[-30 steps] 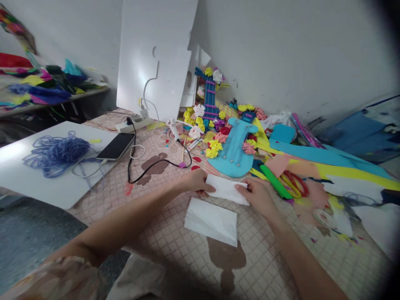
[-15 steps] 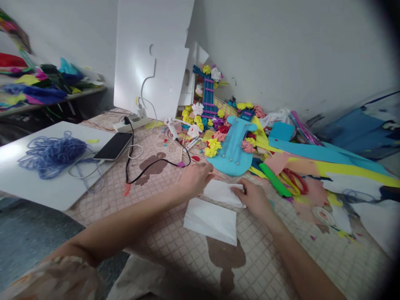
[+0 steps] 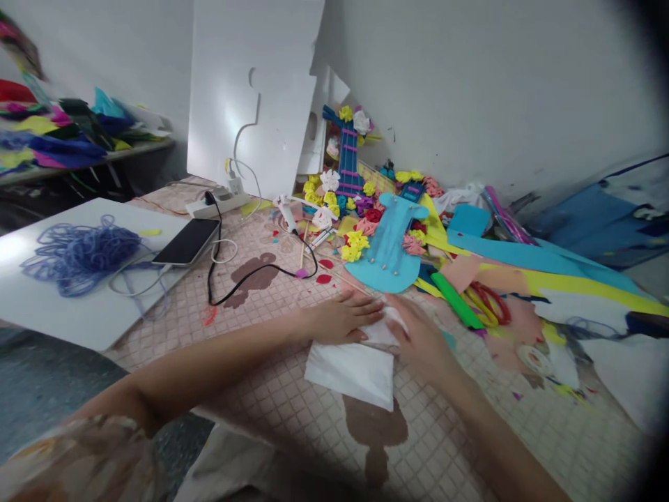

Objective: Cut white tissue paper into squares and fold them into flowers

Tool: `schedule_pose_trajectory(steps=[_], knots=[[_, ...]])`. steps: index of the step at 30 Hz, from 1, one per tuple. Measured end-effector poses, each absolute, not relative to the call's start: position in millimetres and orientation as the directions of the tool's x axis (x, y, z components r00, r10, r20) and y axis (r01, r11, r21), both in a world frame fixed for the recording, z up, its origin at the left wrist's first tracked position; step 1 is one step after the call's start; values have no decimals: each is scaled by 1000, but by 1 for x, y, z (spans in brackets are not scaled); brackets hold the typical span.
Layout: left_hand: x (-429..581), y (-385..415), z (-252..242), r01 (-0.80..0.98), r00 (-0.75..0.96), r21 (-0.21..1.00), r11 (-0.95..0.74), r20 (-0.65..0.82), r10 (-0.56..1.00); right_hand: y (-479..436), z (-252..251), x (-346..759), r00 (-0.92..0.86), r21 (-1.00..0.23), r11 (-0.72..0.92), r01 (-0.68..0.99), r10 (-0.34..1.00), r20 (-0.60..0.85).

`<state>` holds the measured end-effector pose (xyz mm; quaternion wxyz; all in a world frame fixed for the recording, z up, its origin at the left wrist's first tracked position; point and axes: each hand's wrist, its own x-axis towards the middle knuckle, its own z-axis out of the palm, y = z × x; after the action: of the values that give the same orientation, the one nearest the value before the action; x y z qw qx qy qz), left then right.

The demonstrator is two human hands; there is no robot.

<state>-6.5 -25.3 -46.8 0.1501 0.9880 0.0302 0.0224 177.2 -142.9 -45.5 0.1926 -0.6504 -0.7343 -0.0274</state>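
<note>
Head view, left hand: palm down, fingers stretched out and lying close together; the left hand rests flat on the upper sheet, gripping nothing.
Right hand: the right hand is at the right end of the same sheet, fingers extended toward the left hand; blurred, so cannot tell whether thumb and fingers pinch the edge.
Upper sheet: white, on the table, partly covered by both hands.
Lower sheet: a second white rectangle, the lower sheet, lies flat just nearer the wearer, both hands off its main face.
Table cover: pale diamond grid; a brown patch beside the lower sheet's near edge.
Beyond the hands: blue cutout with small studs, yellow flowers against its left side; red scraps near the left hand.
Right of the hands: green bar, touching or just beside red and yellow loops; tape roll farther right among paper bits.
Left of the hands: glue gun, black cord curving over the cover, phone with a white cable plugged in.
Far left: blue yarn heaped on a white board.
Back: power strip before an upright white panel.
</note>
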Motion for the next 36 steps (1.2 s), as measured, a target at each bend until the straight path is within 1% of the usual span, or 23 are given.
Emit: schedule_pose_trajectory(steps=[1,2,4,7,11,13,14,16,18,20,22,26,27,29,31,33,35,36], knots=[[-6,-26,-47,58,997,294,-954,37,72,-148,-50,174,-169,-196,218,956,956,239],[-6,-26,-47,65,996,292,-954,35,79,-153,-54,173,-221,-173,251,953,960,174],[-6,-25,-45,74,997,292,-954,14,82,-162,-63,177,-230,-117,241,963,968,101],[-11,-21,-41,70,997,299,-952,-37,62,-171,-68,191,-188,-61,192,979,980,63],[-33,-11,-38,115,993,315,-942,-69,98,-174,-70,201,-163,-77,168,983,985,60],[-48,-6,-36,140,990,327,-935,-66,125,-174,-70,203,-162,-134,169,976,985,65],[-54,-4,-34,146,989,338,-930,-61,133,-173,-68,204,-160,-186,170,968,985,67],[-62,-2,-28,151,989,371,-916,-48,143,-168,-61,209,-133,-343,151,927,988,74],[-61,-2,-19,146,987,400,-905,1,159,-160,-49,215,-62,-513,104,852,993,99],[-51,-5,-11,129,978,414,-901,97,184,-147,-33,220,27,-615,67,786,990,141],[-35,-9,-7,57,972,443,-895,181,152,-131,-20,223,58,-637,41,769,989,134],[-7,-21,-16,-146,956,446,-883,293,-11,-107,-13,218,6,-559,22,829,999,48],[-4,-24,-20,-188,957,439,-879,285,-63,-105,-14,215,-2,-551,24,834,999,40],[-3,-30,-27,-203,968,427,-881,222,-116,-103,-19,209,1,-559,27,828,999,50],[-7,-34,-33,-181,978,435,-882,172,-116,-104,-23,205,10,-584,29,811,998,64],[-12,-35,-34,-182,979,457,-870,170,-116,-106,-25,202,26,-626,26,779,997,74],[-15,-33,-32,-187,975,508,-841,199,-97,-109,-24,202,57,-683,19,730,994,88],[-16,-31,-30,-173,972,539,-824,227,-56,-110,-23,203,83,-717,13,696,992,98]])
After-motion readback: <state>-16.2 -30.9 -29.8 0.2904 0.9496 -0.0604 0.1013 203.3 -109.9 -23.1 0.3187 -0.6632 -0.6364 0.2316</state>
